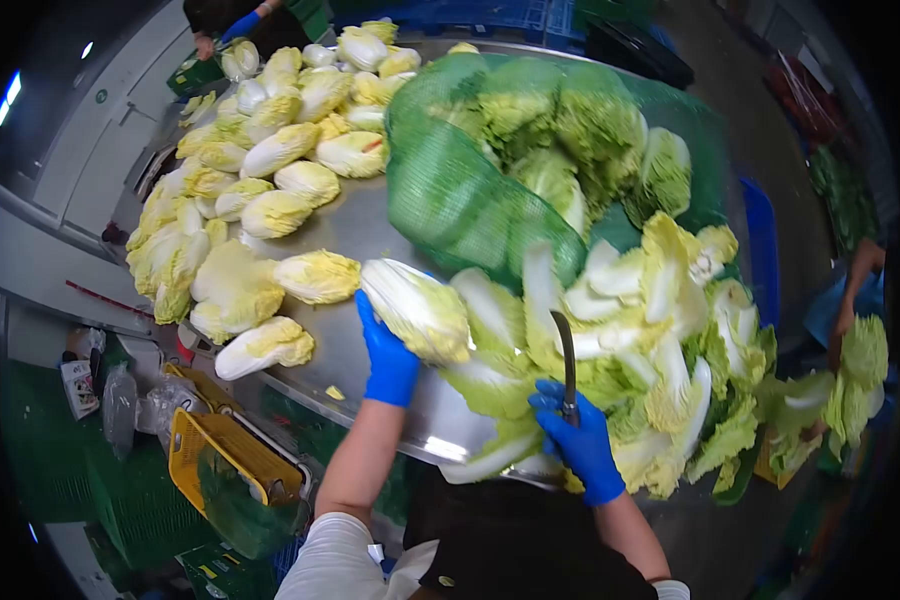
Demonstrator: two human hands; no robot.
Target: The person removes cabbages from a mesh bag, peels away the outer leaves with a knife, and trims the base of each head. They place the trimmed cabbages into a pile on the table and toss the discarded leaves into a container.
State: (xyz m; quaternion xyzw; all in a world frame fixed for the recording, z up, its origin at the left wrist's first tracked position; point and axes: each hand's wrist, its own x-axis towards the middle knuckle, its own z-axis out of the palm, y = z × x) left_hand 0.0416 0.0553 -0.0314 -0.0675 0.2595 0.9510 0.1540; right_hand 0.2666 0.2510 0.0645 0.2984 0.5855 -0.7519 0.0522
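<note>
My left hand (389, 352), in a blue glove, is closed around the side of a pale napa cabbage (416, 308) above the metal table. In my right hand (577, 430), also gloved in blue, is a knife with a curved dark blade (567, 358) that points up and away from me. Its fingers wrap the handle, which they mostly hide. Loose cabbage leaves (492, 318) lie between the two hands. A big heap of trimmed-off leaves (660, 370) spreads beyond and to the right of the knife.
Many trimmed cabbages (281, 150) cover the table's left side. A green mesh sack (470, 190) with leafy cabbages lies at the back. Yellow crates (232, 455) stand below left. Another person's gloved hand (242, 26) is at the far left; a person at right holds leaves (857, 375).
</note>
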